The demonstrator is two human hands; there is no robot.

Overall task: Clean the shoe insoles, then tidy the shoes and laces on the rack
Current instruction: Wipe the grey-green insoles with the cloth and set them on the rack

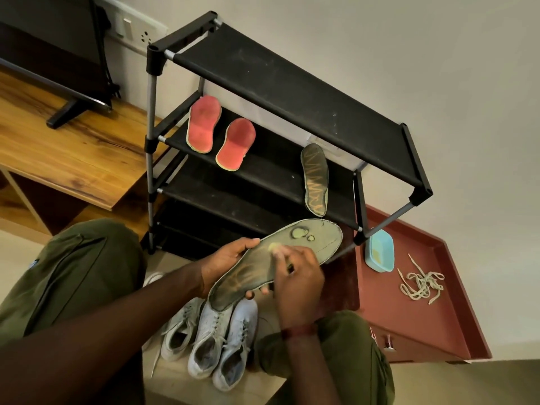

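Note:
My left hand (225,263) holds a dark olive insole (315,244) from beneath, its worn face up, in front of the black shoe rack (292,92). My right hand (298,283) presses a small pale pad (274,247) against the insole's middle; the pad is blurred. Two red insoles (219,133) and a second dark insole (315,178) lean on the rack's second shelf. Pale sneakers (210,337) stand on the floor between my knees. Loose beige laces (422,283) lie in a heap on the reddish-brown cabinet top (409,323) at the right.
A light blue dish (379,251) sits on the cabinet top beside the rack's right leg. To the left stands a wooden TV unit (67,147) with a television (49,45) on it. A wall socket (136,30) is behind the rack.

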